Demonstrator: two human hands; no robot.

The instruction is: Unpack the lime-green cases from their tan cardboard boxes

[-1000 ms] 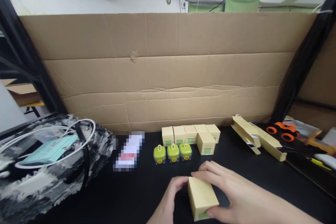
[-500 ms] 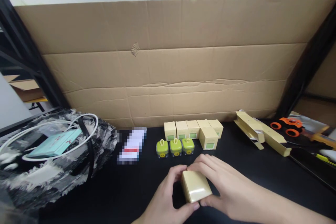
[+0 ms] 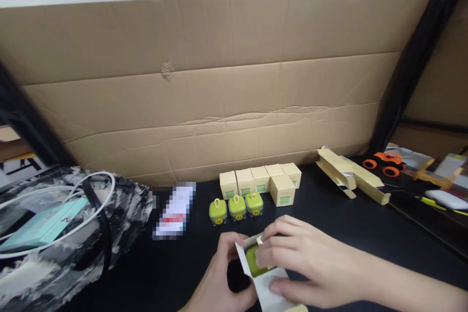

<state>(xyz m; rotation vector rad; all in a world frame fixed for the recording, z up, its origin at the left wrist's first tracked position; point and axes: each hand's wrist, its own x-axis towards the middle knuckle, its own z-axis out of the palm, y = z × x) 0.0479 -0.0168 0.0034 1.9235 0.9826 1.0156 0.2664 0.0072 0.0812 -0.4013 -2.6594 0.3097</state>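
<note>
- Behind both hands, a tall cardboard sheet (image 3: 226, 87) stands along the back of the black counter (image 3: 329, 219).
- Far to the left of the left hand lies a camouflage bag (image 3: 73, 234) with a white cable (image 3: 87, 204) on it.
- Beyond the fingertips sit a row of small yellow boxes (image 3: 261, 180) and three green cases (image 3: 237, 207).
- Right hand (image 3: 300, 263) reaches in from the lower right, fingers curled over an open yellow box (image 3: 263, 280), thumb under it.
- Left hand (image 3: 223, 278) cups the box's left side, fingers bent at the open flap.
- Inside the box, between the hands, a green case (image 3: 251, 261) shows.
</note>
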